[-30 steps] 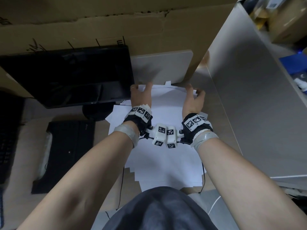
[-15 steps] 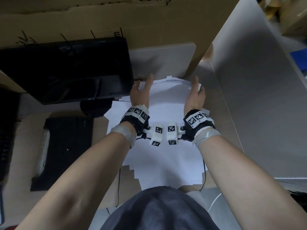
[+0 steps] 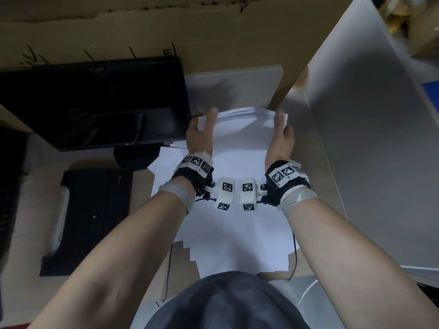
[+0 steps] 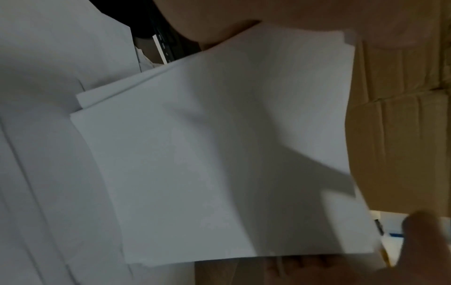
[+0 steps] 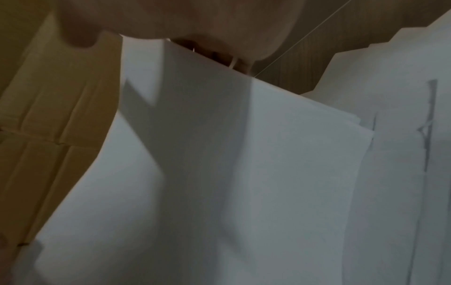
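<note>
A sheaf of white paper sheets (image 3: 242,131) is raised at its far end above the desk, bowed in the middle. My left hand (image 3: 202,131) grips its left edge with the thumb on top and fingers underneath. My right hand (image 3: 282,131) grips the right edge the same way. In the left wrist view the sheaf (image 4: 219,144) fills the picture, and the right wrist view shows the sheaf (image 5: 219,173) from the other side. More loose white sheets (image 3: 232,233) lie fanned on the desk below my wrists.
A black monitor (image 3: 95,103) stands at the left, a black keyboard (image 3: 90,217) in front of it. A cardboard wall (image 3: 166,27) rises behind. A grey board (image 3: 237,89) leans at the back, and a white partition panel (image 3: 368,138) bounds the right side.
Both hands have closed on the far end of the paper stack and lifted it up off the desk, gathering the sheets into a bowed sheaf.
</note>
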`<state>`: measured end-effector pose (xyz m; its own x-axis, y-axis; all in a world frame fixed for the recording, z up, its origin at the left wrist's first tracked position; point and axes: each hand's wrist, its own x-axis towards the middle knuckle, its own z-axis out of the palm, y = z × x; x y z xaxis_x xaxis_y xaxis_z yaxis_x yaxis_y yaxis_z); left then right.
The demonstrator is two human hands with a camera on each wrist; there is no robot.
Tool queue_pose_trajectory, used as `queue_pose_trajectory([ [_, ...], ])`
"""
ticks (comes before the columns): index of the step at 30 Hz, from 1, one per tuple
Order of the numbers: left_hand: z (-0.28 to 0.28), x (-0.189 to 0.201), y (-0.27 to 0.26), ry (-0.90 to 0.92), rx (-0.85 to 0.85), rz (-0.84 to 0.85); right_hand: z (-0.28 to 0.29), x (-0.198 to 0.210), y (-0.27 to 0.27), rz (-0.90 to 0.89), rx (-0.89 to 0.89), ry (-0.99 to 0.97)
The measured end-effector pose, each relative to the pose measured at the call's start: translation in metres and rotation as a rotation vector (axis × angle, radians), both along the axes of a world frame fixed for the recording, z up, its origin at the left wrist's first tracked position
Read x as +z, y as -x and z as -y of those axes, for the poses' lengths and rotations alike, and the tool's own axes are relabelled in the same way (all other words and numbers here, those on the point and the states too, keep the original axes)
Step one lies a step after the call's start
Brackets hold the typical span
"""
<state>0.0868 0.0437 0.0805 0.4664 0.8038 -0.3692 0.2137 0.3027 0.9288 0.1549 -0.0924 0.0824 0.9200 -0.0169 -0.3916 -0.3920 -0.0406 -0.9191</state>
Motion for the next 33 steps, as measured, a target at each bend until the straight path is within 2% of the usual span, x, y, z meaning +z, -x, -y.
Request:
queue_pose_trajectory([
  [2,0.001,-0.007,0.006,-0.021,-0.102,-0.043,0.003,-0.005,0.003,0.014,0.075,0.046],
  [5,-0.002,-0.023,0.012,-0.05,-0.324,-0.206,0.006,-0.02,0.009,0.027,0.149,0.101],
  [7,-0.007,-0.031,0.015,-0.045,-0.395,-0.3,0.008,-0.025,0.012,-0.012,0.175,0.143],
  [11,-0.012,-0.023,0.016,0.022,-0.231,-0.293,0.008,-0.012,0.013,-0.146,0.076,0.032],
  [14,-0.015,0.0,0.006,0.036,-0.054,-0.171,0.0,0.01,0.008,-0.056,0.063,-0.061],
  [17,-0.018,0.01,-0.001,-0.066,0.073,-0.14,-0.009,0.021,0.002,0.049,0.121,-0.07],
  [20,-0.018,0.0,0.011,-0.118,0.008,-0.184,-0.004,0.008,0.006,0.032,0.137,-0.021],
  [23,-0.018,-0.022,0.032,-0.07,-0.12,-0.261,0.011,-0.018,0.016,-0.058,0.111,-0.016],
  [26,-0.022,-0.024,0.033,-0.002,-0.003,-0.109,0.013,-0.026,0.018,-0.085,0.101,-0.002],
  [28,-0.024,-0.02,0.026,-0.008,0.01,-0.053,0.01,-0.024,0.017,-0.077,0.129,0.004],
  [33,-0.026,-0.022,0.019,0.009,-0.256,-0.185,-0.004,-0.023,0.015,-0.047,0.228,0.055],
])
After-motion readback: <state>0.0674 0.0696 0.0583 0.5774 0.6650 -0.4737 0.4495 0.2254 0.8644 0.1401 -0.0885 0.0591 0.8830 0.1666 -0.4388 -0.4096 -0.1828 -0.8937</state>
